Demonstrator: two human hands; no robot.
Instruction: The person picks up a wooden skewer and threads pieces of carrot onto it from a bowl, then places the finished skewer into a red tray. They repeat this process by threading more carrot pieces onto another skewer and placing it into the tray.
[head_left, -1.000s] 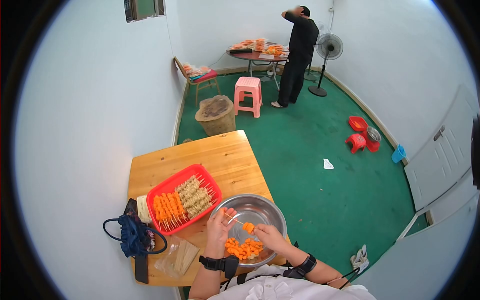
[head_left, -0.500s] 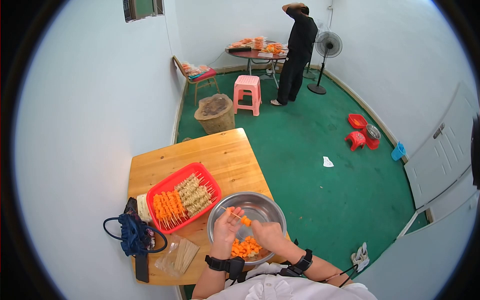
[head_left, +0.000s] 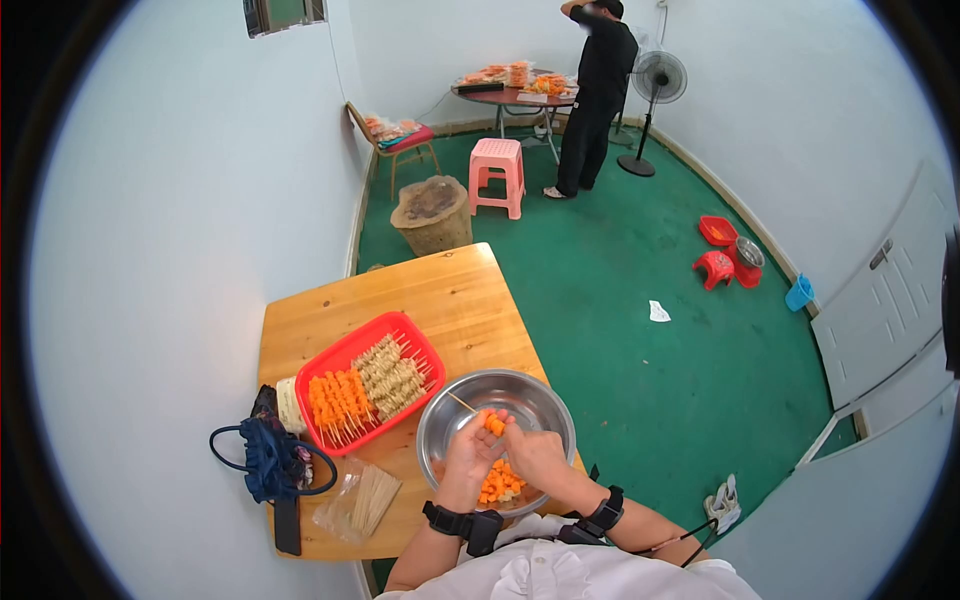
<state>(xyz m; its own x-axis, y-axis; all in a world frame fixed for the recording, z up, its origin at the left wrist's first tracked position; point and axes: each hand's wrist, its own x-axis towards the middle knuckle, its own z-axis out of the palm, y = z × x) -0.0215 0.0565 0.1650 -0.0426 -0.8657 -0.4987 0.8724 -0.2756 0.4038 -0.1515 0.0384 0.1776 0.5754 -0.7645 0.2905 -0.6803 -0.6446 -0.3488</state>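
Over the metal bowl, both my hands are at a wooden skewer threaded with orange pieces. My left hand is closed around it, fingers by the orange pieces; the bare stick points up and to the left. My right hand is closed at the other end, its fingertips against the pieces and partly hidden. Loose orange cubes lie in the bottom of the bowl. Left of it, a red tray holds orange skewers and pale beige skewers.
On the wooden table lie a bag of bare sticks, a dark blue handbag and a phone. Beyond stand a tree stump, a pink stool, a person in black and a fan.
My left fingers have moved along the skewer up to the orange pieces. Both hands and the skewer are slightly higher in the bowl. The view has tilted a little.
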